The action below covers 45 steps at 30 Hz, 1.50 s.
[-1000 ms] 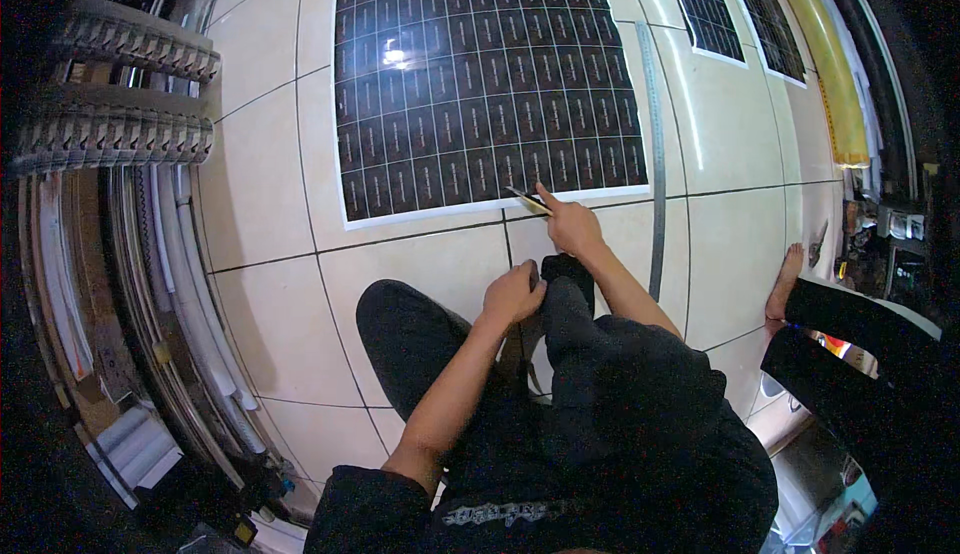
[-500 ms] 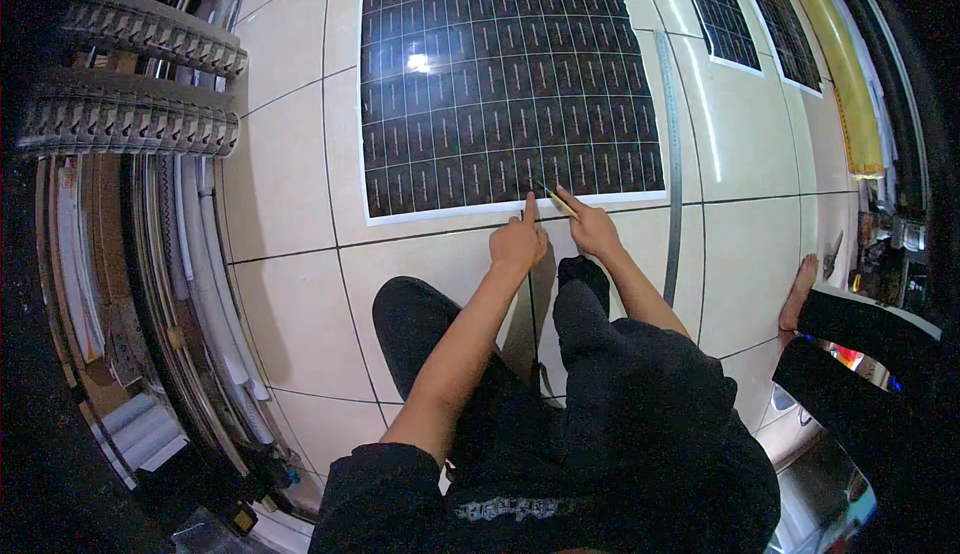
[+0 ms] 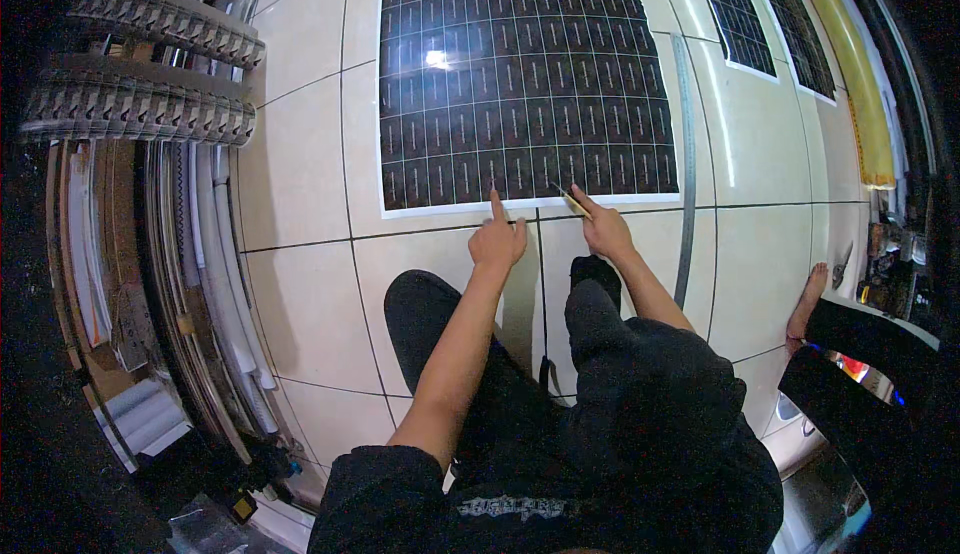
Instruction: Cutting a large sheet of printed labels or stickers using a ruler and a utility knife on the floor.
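A large dark printed sheet (image 3: 520, 84) with a grid of pale lines and a white border lies flat on the tiled floor in front of me. My left hand (image 3: 495, 244) is at its near edge, the index finger stretched out with its tip on the lowest row of cells. To the right, my right hand (image 3: 608, 232) grips a slim yellow craft knife (image 3: 576, 204). Its thin tip points up and left over the sheet's lowest row; I cannot tell whether it touches the print. The right index finger lies along the knife.
A long metal ruler (image 3: 686, 154) lies right of the sheet. Beyond it are more dark printed sheets (image 3: 735, 14) and a yellow roll (image 3: 868, 124). Rolls and strips (image 3: 225, 254) line the left side. Another person's bare foot (image 3: 807, 304) rests at the right.
My left hand has slid left along the sheet's near edge, away from my right hand. The right hand still grips the knife near the same cells. The whole view has shifted slightly.
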Each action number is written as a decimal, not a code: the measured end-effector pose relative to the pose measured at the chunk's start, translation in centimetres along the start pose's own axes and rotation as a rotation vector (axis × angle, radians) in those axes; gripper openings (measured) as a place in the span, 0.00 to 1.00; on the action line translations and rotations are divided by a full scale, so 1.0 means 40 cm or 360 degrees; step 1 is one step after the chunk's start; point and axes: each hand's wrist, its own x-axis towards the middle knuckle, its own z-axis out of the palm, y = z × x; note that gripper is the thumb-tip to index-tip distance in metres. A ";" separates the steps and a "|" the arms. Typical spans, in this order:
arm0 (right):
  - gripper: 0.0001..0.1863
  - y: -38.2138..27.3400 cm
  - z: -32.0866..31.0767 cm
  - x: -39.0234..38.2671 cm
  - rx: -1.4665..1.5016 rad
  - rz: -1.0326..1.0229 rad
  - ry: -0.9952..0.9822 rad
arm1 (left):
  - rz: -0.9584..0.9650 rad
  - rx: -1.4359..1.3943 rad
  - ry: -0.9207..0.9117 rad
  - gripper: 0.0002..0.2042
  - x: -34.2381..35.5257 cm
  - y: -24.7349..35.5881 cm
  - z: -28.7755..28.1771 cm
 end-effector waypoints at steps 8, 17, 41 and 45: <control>0.36 0.000 0.003 0.003 -0.0003 -0.0011 -0.0009 | -0.0287 -0.0120 -0.0100 0.46 0.038 -0.061 -0.050; 0.36 0.002 0.010 0.008 -0.0083 0.0043 -0.0039 | -0.0362 -0.0083 -0.0147 0.49 0.066 -0.119 -0.090; 0.38 0.006 0.019 -0.005 -0.0130 -0.0017 0.0087 | -0.0261 -0.0079 -0.0427 0.46 0.105 -0.214 -0.086; 0.36 0.005 0.018 -0.005 -0.0160 -0.0023 0.0054 | -0.0240 -0.0102 -0.0515 0.46 0.102 -0.223 -0.095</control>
